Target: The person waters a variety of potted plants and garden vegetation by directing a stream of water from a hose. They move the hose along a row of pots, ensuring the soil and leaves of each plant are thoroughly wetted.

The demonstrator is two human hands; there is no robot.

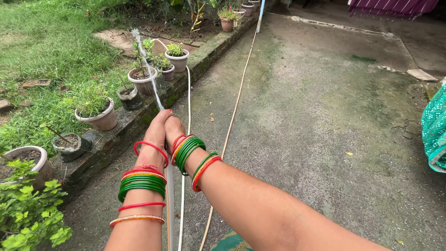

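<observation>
My left hand (156, 131) and my right hand (173, 128) are pressed together around the end of a white hose (170, 195) that runs down between my forearms. Both wrists wear red, green and orange bangles. A thin jet of water (147, 69) shoots up and away from my hands toward a row of potted plants. The jet passes over a grey pot with a small plant (143, 79). The hose tip itself is hidden inside my fingers.
Several flower pots (98, 115) stand along a low brick edging (134, 122) beside grass at left. A second white hose (187, 93) and a tan cord (235, 102) lie on the wet concrete yard. A teal cloth (434, 130) hangs at right.
</observation>
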